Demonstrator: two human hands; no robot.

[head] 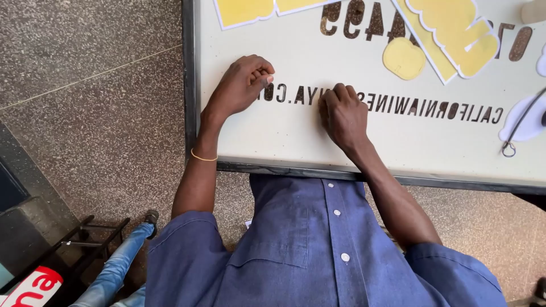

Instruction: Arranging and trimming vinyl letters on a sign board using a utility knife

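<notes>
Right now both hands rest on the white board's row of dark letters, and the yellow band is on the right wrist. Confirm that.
Wrong wrist. The head view shows the yellow band on the left wrist. Left hand and right hand do rest on the white board's dark letters.

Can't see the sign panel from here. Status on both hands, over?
Left hand pinching a small pale piece at the dark letter row. Right hand pressed flat on the same row. Yellow cut-outs lie farther up the white panel, clear of both.
</notes>
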